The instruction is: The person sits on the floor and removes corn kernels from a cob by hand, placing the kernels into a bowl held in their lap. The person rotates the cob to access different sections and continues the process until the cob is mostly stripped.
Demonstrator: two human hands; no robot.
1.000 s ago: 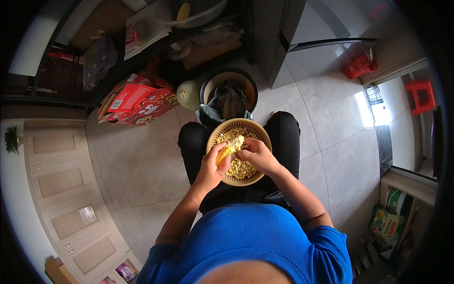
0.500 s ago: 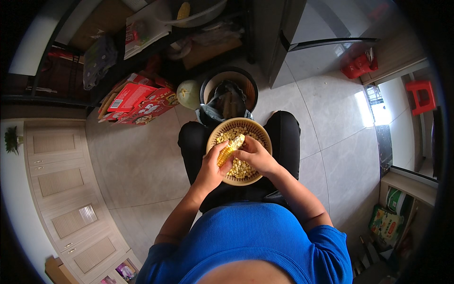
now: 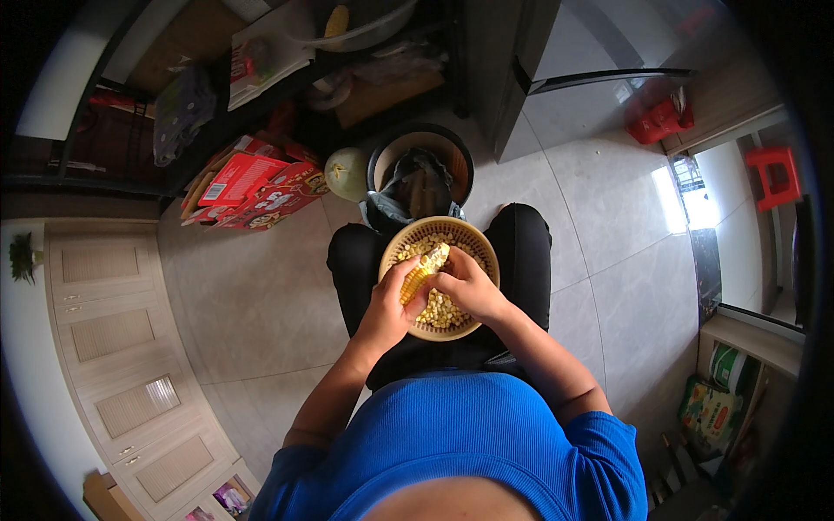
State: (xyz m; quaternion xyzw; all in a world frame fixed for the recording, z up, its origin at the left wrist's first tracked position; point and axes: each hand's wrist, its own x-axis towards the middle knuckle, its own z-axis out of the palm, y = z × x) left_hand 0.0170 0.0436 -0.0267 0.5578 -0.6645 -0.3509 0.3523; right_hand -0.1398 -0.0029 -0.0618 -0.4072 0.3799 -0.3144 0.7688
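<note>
A partly stripped corn cob (image 3: pixel 433 260) is held slanting over a tan plastic basket (image 3: pixel 440 223) on my lap. Bare pale core shows at its upper end, while rows of yellow kernels remain lower down. My left hand (image 3: pixel 391 304) wraps round the lower part of the cob. From the other side my right hand (image 3: pixel 476 291) grips it, the thumb pressed against the kernels; the fingertips are partly hidden. Loose corn kernels (image 3: pixel 445 313) lie in the basket beneath both hands.
Beyond my knees stands a round bin (image 3: pixel 466 165) with a dark bag (image 3: pixel 387 208). Left of it are a pale green melon (image 3: pixel 346 175) and red cardboard boxes (image 3: pixel 248 187). Another corn cob (image 3: pixel 337 22) sits in a bowl on the shelf. A red stool (image 3: pixel 773 178) is far right.
Both hands keep their hold on the corn cob over the basket. Only a very slight shift of the fingers shows; the surroundings look the same.
</note>
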